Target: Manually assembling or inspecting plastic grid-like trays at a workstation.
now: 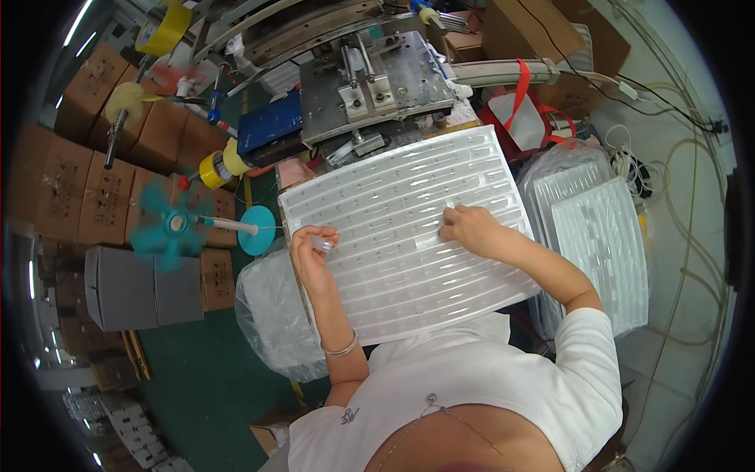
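A large white plastic tray (425, 303) with ribbed rows lies in front of me. Small clear pieces sit along its upper rows; their exact kind is too small to make out. At the tray's left edge, my left hand (313, 263) is closed with fingers curled round a small clear plastic piece (321, 244). My right hand (476, 230) reaches over the right half, its fingertips pinched together at one of the rows. Whatever lies between those fingertips is hidden.
Beyond the tray stands a metal machine bed (377, 86) with a blue block (270, 123). A teal fan (174, 223) is at the left, near stacked cardboard boxes (59, 181). More plastic trays (602, 244) are piled at the right. A clear plastic bag (275, 315) hangs left of the tray.
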Demonstrator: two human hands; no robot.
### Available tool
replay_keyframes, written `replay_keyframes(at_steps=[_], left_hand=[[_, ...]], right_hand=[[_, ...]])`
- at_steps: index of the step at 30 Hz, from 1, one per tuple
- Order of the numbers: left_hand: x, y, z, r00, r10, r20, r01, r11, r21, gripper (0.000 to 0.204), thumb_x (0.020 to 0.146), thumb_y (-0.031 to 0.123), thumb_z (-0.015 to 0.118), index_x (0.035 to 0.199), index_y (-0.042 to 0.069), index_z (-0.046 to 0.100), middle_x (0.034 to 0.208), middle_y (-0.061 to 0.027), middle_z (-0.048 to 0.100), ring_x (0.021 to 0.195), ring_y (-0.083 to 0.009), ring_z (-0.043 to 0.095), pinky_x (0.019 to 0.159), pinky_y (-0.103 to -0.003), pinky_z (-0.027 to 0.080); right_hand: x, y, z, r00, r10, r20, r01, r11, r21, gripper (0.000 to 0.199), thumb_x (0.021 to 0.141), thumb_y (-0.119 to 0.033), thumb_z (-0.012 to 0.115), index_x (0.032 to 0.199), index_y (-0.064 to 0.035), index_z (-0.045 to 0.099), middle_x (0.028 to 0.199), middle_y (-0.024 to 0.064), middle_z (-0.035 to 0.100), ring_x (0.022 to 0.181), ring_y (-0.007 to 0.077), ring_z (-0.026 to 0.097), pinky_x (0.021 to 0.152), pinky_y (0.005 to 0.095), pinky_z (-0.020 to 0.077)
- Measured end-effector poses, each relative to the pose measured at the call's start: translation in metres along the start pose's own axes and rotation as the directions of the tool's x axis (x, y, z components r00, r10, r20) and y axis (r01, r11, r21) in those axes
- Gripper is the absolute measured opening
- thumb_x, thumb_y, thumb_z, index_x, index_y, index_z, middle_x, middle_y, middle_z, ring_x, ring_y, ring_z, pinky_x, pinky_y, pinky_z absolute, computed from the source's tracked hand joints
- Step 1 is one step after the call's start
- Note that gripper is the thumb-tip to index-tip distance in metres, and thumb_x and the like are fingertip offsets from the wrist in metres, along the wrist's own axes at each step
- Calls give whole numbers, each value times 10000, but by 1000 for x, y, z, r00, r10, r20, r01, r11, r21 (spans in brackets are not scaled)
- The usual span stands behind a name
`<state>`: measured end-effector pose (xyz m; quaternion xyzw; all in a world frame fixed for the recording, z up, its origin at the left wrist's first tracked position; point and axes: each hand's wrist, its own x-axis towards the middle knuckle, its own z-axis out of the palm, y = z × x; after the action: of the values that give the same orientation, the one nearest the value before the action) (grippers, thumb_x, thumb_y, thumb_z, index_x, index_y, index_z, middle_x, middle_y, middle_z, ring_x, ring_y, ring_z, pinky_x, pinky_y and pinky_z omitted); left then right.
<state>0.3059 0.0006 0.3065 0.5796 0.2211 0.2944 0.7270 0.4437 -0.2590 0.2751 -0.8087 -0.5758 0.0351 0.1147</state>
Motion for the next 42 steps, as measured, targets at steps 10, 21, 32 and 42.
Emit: replay_keyframes(at_steps=[10, 21, 32, 42], left_hand=[[-2, -5, 15, 998, -43, 38, 41, 998, 48, 227, 916, 213, 382, 960, 36, 517, 868, -140, 620, 758, -183, 587, 747, -292, 462], [8, -11, 30, 996, -62, 68, 56, 995, 81, 233, 913, 204, 379, 971, 27, 519, 869, -141, 619, 751, -189, 602, 735, -295, 485], [0, -3, 16, 997, -58, 55, 54, 997, 62, 251, 930, 196, 372, 991, 6, 524, 890, -151, 618, 777, -201, 613, 732, -314, 493], [7, -2, 24, 974, -135, 181, 113, 986, 124, 209, 909, 98, 379, 962, -11, 549, 898, -118, 611, 811, -165, 588, 765, -287, 468]], right_hand=[[0, 1, 9, 996, -6, -89, 5, 1000, -7, 78, 710, -105, 597, 773, -95, 642, 864, 65, 529, 826, 215, 566, 615, 316, 504], [-1, 1, 3, 998, -19, -64, 18, 1000, -14, 74, 700, -92, 589, 763, -72, 622, 839, 73, 525, 788, 207, 566, 593, 294, 500], [5, 3, -20, 998, 29, 60, -36, 991, 128, 115, 735, -74, 593, 847, -56, 608, 890, 107, 549, 809, 261, 588, 659, 356, 514], [39, 21, -72, 953, 290, -90, -155, 720, 676, 287, 741, -72, 624, 996, -35, 497, 973, 60, 554, 816, 159, 568, 738, 284, 478]])
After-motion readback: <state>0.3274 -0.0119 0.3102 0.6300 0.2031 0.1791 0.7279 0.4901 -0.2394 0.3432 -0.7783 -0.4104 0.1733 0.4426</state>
